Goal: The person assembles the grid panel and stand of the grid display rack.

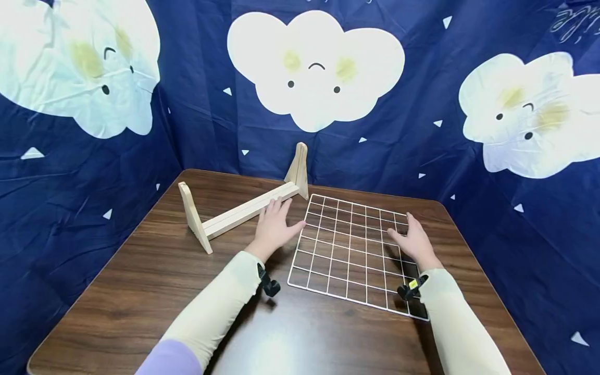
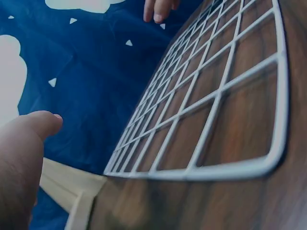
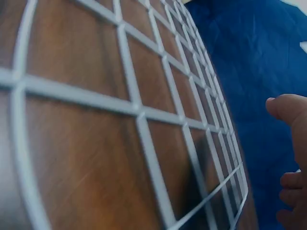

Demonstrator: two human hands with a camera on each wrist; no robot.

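A white wire grid panel (image 1: 348, 263) lies flat on the brown wooden table (image 1: 117, 291). My left hand (image 1: 274, 229) hovers by its left edge, fingers spread and thumb pointing toward the wires. Over the panel's right side is my right hand (image 1: 414, 240), its thumb apart from the fingers and nothing in its grasp. In the right wrist view, the right thumb (image 3: 285, 108) shows beyond the far wires. Just past my left fingertips stands a pale wooden frame (image 1: 253, 209), with a long crossbar between two upright end pieces.
A dark blue curtain (image 1: 201, 135) printed with white clouds surrounds the back and both sides of the table. The frame's far end piece (image 1: 298, 169) stands near the table's back edge, close to the panel's back left corner.
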